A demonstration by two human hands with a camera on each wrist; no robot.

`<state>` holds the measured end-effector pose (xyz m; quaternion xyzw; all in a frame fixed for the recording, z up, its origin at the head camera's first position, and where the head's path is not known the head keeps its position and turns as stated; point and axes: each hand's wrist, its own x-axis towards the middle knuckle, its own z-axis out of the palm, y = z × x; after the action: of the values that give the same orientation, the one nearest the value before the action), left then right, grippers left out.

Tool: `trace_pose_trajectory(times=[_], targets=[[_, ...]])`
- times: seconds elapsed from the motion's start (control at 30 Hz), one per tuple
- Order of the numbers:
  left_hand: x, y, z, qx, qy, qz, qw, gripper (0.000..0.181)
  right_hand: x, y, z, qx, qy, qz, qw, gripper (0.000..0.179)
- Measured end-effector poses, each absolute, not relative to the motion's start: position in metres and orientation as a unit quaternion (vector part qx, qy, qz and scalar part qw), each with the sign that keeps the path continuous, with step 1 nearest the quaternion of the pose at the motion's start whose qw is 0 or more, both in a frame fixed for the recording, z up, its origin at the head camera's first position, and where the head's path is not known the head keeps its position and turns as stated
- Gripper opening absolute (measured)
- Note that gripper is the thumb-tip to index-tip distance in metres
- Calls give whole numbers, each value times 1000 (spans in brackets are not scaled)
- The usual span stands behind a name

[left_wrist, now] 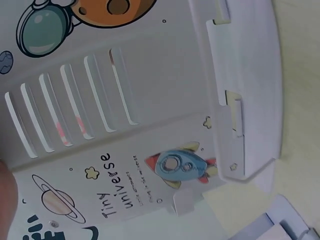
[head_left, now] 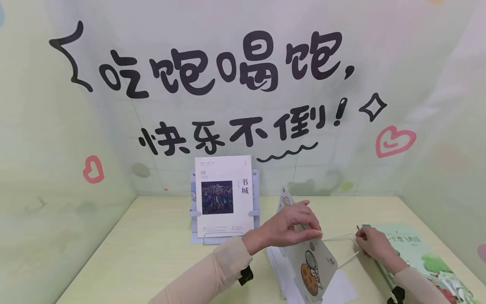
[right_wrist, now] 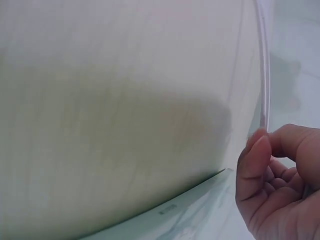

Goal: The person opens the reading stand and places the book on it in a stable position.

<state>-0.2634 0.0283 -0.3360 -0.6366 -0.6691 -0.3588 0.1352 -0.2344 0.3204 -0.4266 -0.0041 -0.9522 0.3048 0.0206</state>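
A book stand (head_left: 317, 257) with space cartoons on its pale panel stands tilted at the front centre. My left hand (head_left: 290, 226) grips the panel by its edge. In the left wrist view the slotted panel (left_wrist: 165, 80) fills most of the picture, with a rocket print and a ledge at one side. White wire support (head_left: 348, 260) sticks out from the stand to the right. My right hand (head_left: 373, 245) pinches the end of that wire; the right wrist view shows the wire rod (right_wrist: 265, 75) running up from thumb and finger.
Behind, a blue book stand (head_left: 193, 230) holds a white magazine (head_left: 224, 226) upright. A green book (head_left: 414, 240) lies on the table (head_left: 152, 253) at the right, beneath and beside my right hand. White sheets (head_left: 341, 287) lie under the front stand. A printed backdrop closes the far side.
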Motion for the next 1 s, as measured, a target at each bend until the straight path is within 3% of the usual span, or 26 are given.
trace_pose_trajectory(times=[0.47,0.73,0.83,1.0], targets=[[-284,17,-341,-605,-691,-369,143,10,-218,329,-416,-95,-864,493,-30,25],[-290,11,-343,-611,-673,-396,132,13,-198,316,-409,-112,-815,568,-26,24],[-290,10,-344,-609,-672,-403,125,14,-192,306,-406,-63,-805,587,-48,27],[-284,11,-339,-599,-675,-415,114,17,-190,292,-406,119,-813,562,-97,32]])
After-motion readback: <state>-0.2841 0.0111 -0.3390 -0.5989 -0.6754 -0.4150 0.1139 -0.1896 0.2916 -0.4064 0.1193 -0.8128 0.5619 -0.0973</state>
